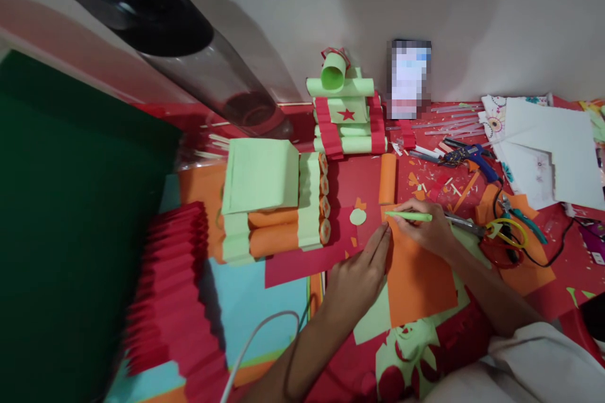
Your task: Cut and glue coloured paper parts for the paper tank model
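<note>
The green pen is lying almost level across the frame, right of centre, its long axis running left to right and its writing end pointing left. That end is sitting over the upper left corner of the orange sheet (whether it is actually touching the paper, I cannot tell). The sheet is stretching lengthwise from the middle right of the frame down toward the bottom edge, its top leaning slightly left, and it is partly covering light green paper. Just above the pen, an orange roll is pointing its long axis nearly straight up the frame.

The right hand is pinching the pen between thumb and fingers, its forearm slanting in from the lower right. The left hand is lying flattened, fingers extended and pressed together, pointing up and right; its fingertips are resting at the sheet's left edge, near the pen's tip. Its forearm is rising diagonally from the bottom centre.

Right of the hands, yellow-handled scissors are lying with their blades pointing left, toward the right wrist. A blue glue gun is resting above them. At centre left, a green-and-orange paper model is standing, and at upper centre another model is displaying a red star.
</note>
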The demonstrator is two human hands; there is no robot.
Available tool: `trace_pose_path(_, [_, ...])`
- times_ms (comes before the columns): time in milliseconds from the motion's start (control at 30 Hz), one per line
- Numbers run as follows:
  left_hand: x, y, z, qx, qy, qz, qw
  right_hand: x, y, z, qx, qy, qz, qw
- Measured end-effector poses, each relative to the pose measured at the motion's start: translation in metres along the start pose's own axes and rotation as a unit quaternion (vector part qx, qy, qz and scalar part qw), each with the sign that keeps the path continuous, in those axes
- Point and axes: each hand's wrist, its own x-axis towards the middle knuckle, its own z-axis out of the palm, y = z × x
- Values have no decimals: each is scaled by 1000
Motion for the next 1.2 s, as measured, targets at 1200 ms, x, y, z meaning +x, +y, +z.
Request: trace_pose_path(1200, [10,8,-17,-17,-40,-49,998,-3,12,1,56,19,19,998])
